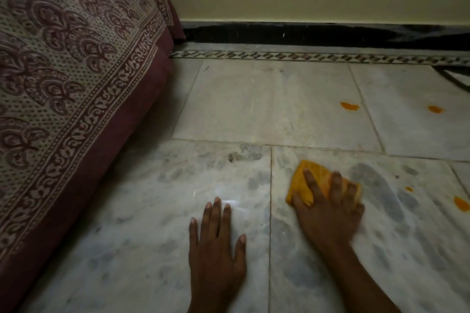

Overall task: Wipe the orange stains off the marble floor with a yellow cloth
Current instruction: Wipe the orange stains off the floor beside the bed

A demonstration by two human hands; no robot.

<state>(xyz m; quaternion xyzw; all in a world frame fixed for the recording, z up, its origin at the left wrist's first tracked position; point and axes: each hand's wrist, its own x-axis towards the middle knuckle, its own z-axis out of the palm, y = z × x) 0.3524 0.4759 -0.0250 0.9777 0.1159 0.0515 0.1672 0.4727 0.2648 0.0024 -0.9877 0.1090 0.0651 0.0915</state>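
The yellow cloth [313, 176] lies bunched on the grey-veined marble floor [267, 109]. My right hand [328, 207] presses down on it with spread, fairly straight fingers, covering most of it. My left hand [216, 244] lies flat on the floor to the cloth's left, fingers straight. Orange stains show to the right: one [350, 106] and another [435, 109] on the far tiles, a small dot [409, 189] and a larger blotch [461, 203] near the right edge.
A bed or sofa draped in a maroon patterned cloth [76, 84] fills the left side down to the floor. A black skirting [318, 33] and a patterned tile border run along the cream wall behind. A dark cable [455, 79] lies at far right.
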